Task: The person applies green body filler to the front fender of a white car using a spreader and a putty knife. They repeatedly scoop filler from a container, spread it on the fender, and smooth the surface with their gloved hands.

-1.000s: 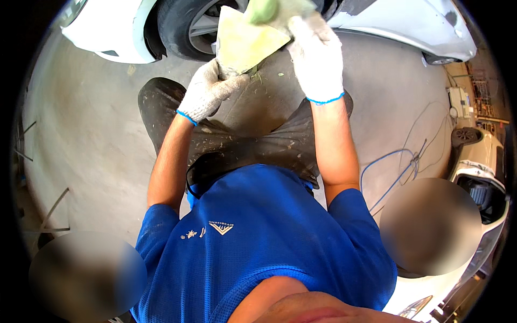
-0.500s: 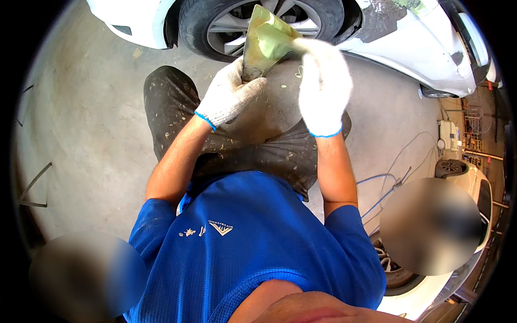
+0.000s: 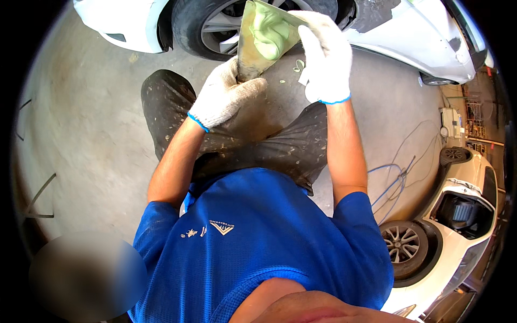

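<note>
My left hand (image 3: 221,97), in a white knit glove with a blue cuff, holds a thin plate (image 3: 249,62) by its lower end. A mound of pale green paste (image 3: 269,35) lies on the plate. My right hand (image 3: 327,64), also gloved, is raised at the plate's right side with its fingers curled and closed; what it holds, if anything, is hidden behind the fingers. Beyond the plate is the dark tyre (image 3: 186,27) of a white car (image 3: 393,37), whose panel has a grey patch (image 3: 371,11).
The concrete floor (image 3: 91,134) surrounds my bent knees (image 3: 167,97). A cream car (image 3: 441,253) with an open panel stands at the right, behind blue and grey hoses (image 3: 393,183) and a pale machine (image 3: 449,121). Thin bent bars (image 3: 40,215) lie at the far left.
My right hand dropped, then rose again beside the plate. The plate is now more upright than a second ago, showing the paste heaped on its face. My left hand still holds it.
</note>
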`<action>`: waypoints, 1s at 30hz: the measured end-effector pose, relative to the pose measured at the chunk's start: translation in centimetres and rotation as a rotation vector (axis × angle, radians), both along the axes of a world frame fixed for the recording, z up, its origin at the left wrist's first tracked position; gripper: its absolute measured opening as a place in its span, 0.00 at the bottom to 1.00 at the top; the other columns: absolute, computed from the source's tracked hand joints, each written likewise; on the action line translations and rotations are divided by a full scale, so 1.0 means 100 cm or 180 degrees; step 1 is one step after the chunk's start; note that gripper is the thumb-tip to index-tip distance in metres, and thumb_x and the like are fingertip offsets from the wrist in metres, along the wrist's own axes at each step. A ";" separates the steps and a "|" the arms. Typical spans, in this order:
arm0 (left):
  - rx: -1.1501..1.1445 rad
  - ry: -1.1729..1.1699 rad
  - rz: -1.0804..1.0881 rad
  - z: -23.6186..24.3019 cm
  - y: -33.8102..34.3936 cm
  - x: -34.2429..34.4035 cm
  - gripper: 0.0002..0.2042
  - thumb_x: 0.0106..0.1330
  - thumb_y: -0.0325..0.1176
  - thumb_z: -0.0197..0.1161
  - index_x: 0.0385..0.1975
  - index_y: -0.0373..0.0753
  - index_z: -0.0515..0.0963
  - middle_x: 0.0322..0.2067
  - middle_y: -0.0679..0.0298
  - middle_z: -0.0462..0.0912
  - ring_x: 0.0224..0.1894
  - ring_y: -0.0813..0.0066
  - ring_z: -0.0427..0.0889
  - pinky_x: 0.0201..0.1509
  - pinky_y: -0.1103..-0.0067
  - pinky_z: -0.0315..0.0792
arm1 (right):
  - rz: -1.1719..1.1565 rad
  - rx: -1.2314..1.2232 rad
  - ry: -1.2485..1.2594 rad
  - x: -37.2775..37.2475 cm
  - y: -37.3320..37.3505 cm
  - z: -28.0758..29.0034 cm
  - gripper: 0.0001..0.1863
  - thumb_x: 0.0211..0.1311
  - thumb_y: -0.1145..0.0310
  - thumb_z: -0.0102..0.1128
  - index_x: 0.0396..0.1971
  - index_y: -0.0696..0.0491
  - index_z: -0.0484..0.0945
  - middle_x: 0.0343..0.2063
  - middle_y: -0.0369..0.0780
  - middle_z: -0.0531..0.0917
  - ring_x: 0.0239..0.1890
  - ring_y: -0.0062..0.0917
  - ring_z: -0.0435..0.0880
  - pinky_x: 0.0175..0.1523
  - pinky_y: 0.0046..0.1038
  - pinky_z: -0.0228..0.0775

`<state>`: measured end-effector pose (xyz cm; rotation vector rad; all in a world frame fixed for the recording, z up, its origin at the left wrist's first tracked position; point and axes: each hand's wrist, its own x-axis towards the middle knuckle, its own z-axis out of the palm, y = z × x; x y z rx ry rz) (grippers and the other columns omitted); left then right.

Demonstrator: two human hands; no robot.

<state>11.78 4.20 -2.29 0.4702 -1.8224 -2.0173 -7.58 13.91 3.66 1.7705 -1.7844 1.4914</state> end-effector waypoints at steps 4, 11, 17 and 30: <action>0.0044 0.0250 0.0191 -0.001 -0.003 0.001 0.24 0.65 0.27 0.70 0.61 0.34 0.73 0.47 0.65 0.83 0.47 0.81 0.77 0.54 0.78 0.73 | -0.0625 0.0429 0.0310 -0.017 0.007 -0.015 0.13 0.66 0.76 0.57 0.47 0.54 0.85 0.41 0.46 0.87 0.45 0.40 0.86 0.53 0.33 0.78; -0.3310 0.0385 0.1711 0.001 -0.025 -0.020 0.33 0.58 0.19 0.62 0.67 0.49 0.74 0.32 0.60 0.74 0.33 0.65 0.77 0.39 0.72 0.75 | 0.0219 0.0201 -0.2949 0.012 0.011 -0.042 0.19 0.62 0.67 0.62 0.49 0.63 0.83 0.44 0.43 0.85 0.46 0.28 0.83 0.55 0.26 0.74; -0.4099 0.0343 0.2256 -0.030 -0.029 -0.030 0.34 0.55 0.18 0.62 0.65 0.51 0.78 0.31 0.60 0.76 0.32 0.63 0.77 0.38 0.70 0.75 | 0.1416 0.0138 -0.4907 0.023 -0.007 -0.044 0.19 0.65 0.70 0.56 0.54 0.62 0.77 0.44 0.46 0.85 0.43 0.31 0.88 0.47 0.33 0.85; 0.0175 -0.0373 0.0744 -0.013 -0.017 0.002 0.17 0.66 0.38 0.71 0.46 0.35 0.75 0.27 0.69 0.76 0.24 0.84 0.73 0.24 0.84 0.69 | 0.0448 -0.1237 -0.2773 -0.036 0.003 -0.035 0.13 0.69 0.76 0.58 0.52 0.61 0.77 0.40 0.37 0.82 0.39 0.22 0.81 0.46 0.28 0.76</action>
